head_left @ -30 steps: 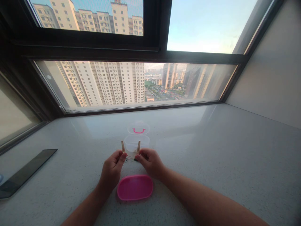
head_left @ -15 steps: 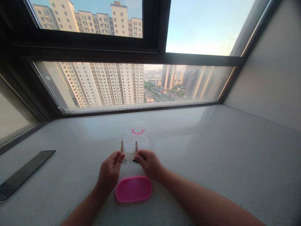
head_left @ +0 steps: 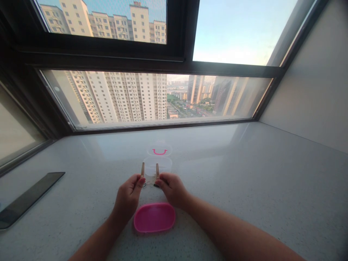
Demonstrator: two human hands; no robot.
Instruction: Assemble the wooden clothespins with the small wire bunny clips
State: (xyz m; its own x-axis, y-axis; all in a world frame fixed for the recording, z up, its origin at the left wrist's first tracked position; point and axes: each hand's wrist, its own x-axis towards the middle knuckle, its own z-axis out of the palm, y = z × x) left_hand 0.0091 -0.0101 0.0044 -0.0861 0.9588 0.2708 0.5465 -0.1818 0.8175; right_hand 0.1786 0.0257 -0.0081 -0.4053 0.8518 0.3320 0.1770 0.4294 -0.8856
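My left hand (head_left: 128,193) pinches a slim tan hair clip (head_left: 143,168) between thumb and fingers, its narrow end pointing up. Held the same way, a second tan hair clip (head_left: 157,168) stands upright in my right hand (head_left: 173,189), a short gap from the first. Small dark and pale loops, perhaps hair ties (head_left: 148,183), show between and below the hands, partly hidden by the fingers. Just beyond the clips is a clear plastic box (head_left: 165,164). Nearer to me, below both hands, lies a pink oval lid or shallow tray (head_left: 154,218).
Behind the clear box lies a clear oval piece with a pink curved handle (head_left: 160,153). A dark flat phone-like slab (head_left: 31,201) rests at the left on the speckled white counter (head_left: 244,188). A dark-framed window (head_left: 163,127) borders the far edge; a white wall (head_left: 312,87) stands at right.
The clip in my left hand has shifted slightly right, narrowing the gap to the other clip. Both hands keep their hold, and the view has tilted a little.
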